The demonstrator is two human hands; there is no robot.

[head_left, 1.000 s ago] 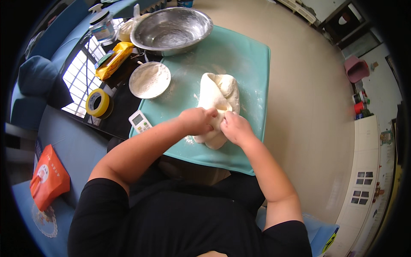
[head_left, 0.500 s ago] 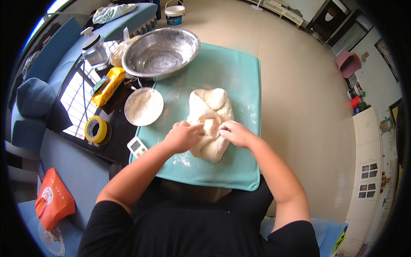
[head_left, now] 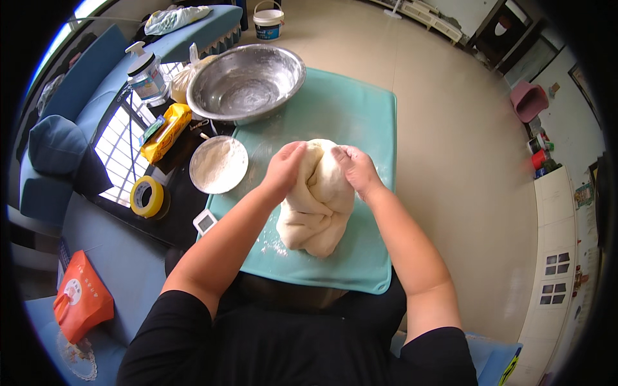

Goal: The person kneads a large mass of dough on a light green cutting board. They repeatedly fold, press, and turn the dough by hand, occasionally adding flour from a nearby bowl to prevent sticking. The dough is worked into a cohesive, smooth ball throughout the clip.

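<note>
A large pale lump of dough (head_left: 315, 222) lies on a green board (head_left: 360, 116) dusted with flour, its surface creased with folds. My left hand (head_left: 286, 168) grips the dough's far left edge, fingers curled around it. On the far right edge my right hand (head_left: 359, 170) holds the dough with its fingers bent over the top. Left of the dough, a white bowl of flour (head_left: 219, 164) stands near the board's edge. A metal basin (head_left: 248, 80) with floury insides rests over the board's far left corner.
A small white digital device (head_left: 205, 222) sits at the board's left edge. On the dark table are yellow tape (head_left: 147, 197), a yellow packet (head_left: 166, 133), a pump bottle (head_left: 145, 76) and a knotted plastic bag (head_left: 183, 80). An orange bag (head_left: 84, 296) lies on blue seating. A bucket (head_left: 268, 23) stands on the floor.
Both hands have moved from the middle of the dough to its far end and grip its edges there. The dough's near end sits slightly closer to me, and its folds have changed shape.
</note>
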